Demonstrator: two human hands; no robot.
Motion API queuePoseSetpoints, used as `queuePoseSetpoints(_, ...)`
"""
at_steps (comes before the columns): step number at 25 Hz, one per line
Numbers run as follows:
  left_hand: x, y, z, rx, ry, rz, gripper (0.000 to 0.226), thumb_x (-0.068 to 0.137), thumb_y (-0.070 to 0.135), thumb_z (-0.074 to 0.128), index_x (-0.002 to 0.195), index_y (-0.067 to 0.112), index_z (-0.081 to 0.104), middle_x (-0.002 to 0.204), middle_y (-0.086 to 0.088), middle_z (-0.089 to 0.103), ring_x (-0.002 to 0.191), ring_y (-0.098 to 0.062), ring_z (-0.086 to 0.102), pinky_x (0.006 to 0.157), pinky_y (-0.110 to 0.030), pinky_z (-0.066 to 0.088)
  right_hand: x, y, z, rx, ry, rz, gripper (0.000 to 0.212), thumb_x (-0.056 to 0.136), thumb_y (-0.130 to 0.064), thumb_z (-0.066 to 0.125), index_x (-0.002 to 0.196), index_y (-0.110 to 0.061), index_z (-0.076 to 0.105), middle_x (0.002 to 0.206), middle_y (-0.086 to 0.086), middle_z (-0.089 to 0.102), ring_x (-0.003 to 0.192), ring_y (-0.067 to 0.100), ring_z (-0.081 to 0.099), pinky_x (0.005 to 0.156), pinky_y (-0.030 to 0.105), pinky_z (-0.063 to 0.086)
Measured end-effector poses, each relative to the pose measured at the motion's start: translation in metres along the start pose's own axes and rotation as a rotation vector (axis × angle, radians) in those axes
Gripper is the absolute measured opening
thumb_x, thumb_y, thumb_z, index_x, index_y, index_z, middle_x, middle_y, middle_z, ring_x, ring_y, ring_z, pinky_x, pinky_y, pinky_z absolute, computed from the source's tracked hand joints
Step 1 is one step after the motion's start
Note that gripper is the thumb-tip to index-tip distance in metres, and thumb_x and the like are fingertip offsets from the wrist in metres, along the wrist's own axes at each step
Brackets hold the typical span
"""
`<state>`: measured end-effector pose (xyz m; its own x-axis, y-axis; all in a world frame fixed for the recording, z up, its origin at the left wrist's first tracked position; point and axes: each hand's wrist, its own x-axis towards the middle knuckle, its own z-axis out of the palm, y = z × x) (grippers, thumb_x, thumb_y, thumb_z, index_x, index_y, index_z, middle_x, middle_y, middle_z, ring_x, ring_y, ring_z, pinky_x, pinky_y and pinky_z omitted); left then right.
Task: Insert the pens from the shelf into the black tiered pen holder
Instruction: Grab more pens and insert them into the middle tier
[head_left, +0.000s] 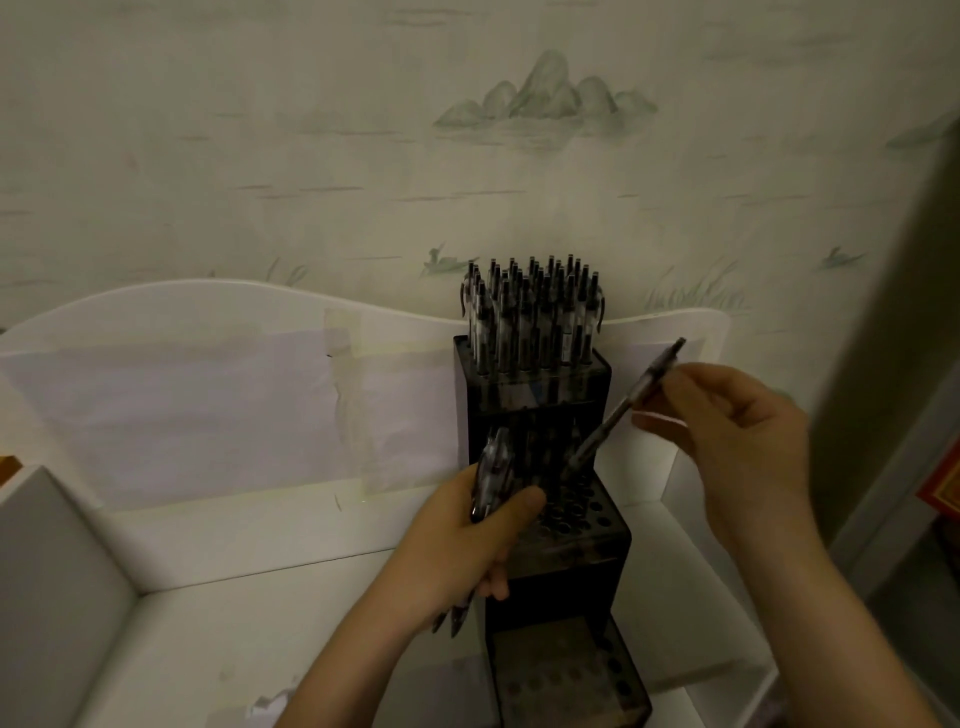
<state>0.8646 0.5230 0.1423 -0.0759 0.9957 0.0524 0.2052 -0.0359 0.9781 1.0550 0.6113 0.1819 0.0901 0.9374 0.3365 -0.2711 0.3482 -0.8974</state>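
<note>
Head view: the right hand (737, 441) pinches one pen (626, 405), tip over the middle tier of the pen holder (550, 519); the left hand (467, 540) is closed around a bundle of spare pens (491, 480). The slanted pen may miss its hole or jam.

Domestic room, likely a home study corner. Wallpaper (363, 130) printed with pale green hills, reeds and ducks covers the wall behind a white shelf (260, 545) with a curved back panel. Taped paper sheets (208, 410) line that panel. Black tiered pen holder (540, 415) stands on the shelf against the wallpaper.
</note>
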Motion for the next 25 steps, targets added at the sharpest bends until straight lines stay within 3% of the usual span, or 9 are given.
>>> queuePoseSetpoints(2,-0.001,0.0,0.0,0.012,0.016,0.021,0.021,0.092,0.033,0.06,0.074,0.029,0.052,0.047,0.007,0.051,0.039,-0.018,0.048,0.048,-0.029,0.042,0.004,0.007,-0.003,-0.206,0.007,-0.158,0.01,0.087,-0.002,0.065,0.086,-0.01,0.07,0.077,0.006,0.074,0.072,0.023,0.072,0.071,0.03,0.059)
queuePoseSetpoints(5,-0.002,0.0,-0.001,0.006,0.016,0.028,0.027,0.092,0.034,0.06,0.067,0.037,0.053,0.048,0.008,0.049,0.038,-0.016,0.045,0.047,-0.028,0.039,0.006,0.029,-0.001,-0.472,-0.016,-0.247,0.009,0.085,-0.008,0.069,0.089,-0.016,0.071,0.081,-0.001,0.072,0.075,0.014,0.07,0.073,0.022,0.057)
queuePoseSetpoints(10,-0.003,-0.002,-0.008,0.005,0.041,0.02,0.018,0.093,0.034,0.06,0.079,0.024,0.053,0.05,0.006,0.049,0.038,-0.016,0.044,0.046,-0.026,0.039,0.009,0.06,0.001,-0.548,-0.028,-0.224,0.008,0.085,-0.012,0.07,0.089,-0.019,0.07,0.08,-0.009,0.071,0.074,0.004,0.067,0.071,0.012,0.053)
queuePoseSetpoints(16,-0.004,-0.007,-0.013,0.01,0.048,-0.005,0.026,0.09,0.039,0.061,0.083,0.016,0.052,0.057,-0.005,0.047,0.037,-0.016,0.045,0.047,-0.029,0.04,0.007,0.084,-0.001,-0.7,-0.124,-0.146,0.008,0.086,-0.017,0.07,0.088,-0.024,0.067,0.078,-0.013,0.068,0.074,-0.001,0.065,0.065,0.0,0.044)
queuePoseSetpoints(21,-0.005,-0.007,-0.011,0.019,0.051,-0.012,0.023,0.09,0.04,0.061,0.081,0.021,0.053,0.057,-0.005,0.049,0.037,-0.015,0.046,0.05,-0.031,0.04,0.01,0.076,-0.005,-0.784,-0.173,-0.096,0.008,0.086,-0.017,0.07,0.084,-0.025,0.067,0.075,-0.013,0.066,0.07,-0.007,0.059,0.06,-0.003,0.04)
queuePoseSetpoints(25,-0.005,-0.009,-0.01,0.002,0.041,-0.001,0.024,0.091,0.035,0.062,0.07,0.032,0.051,0.052,0.0,0.046,0.037,-0.015,0.045,0.052,-0.033,0.038,0.001,0.069,-0.006,-0.814,-0.125,-0.155,0.011,0.086,-0.016,0.068,0.096,-0.022,0.068,0.089,-0.006,0.069,0.079,0.004,0.063,0.067,0.003,0.04)
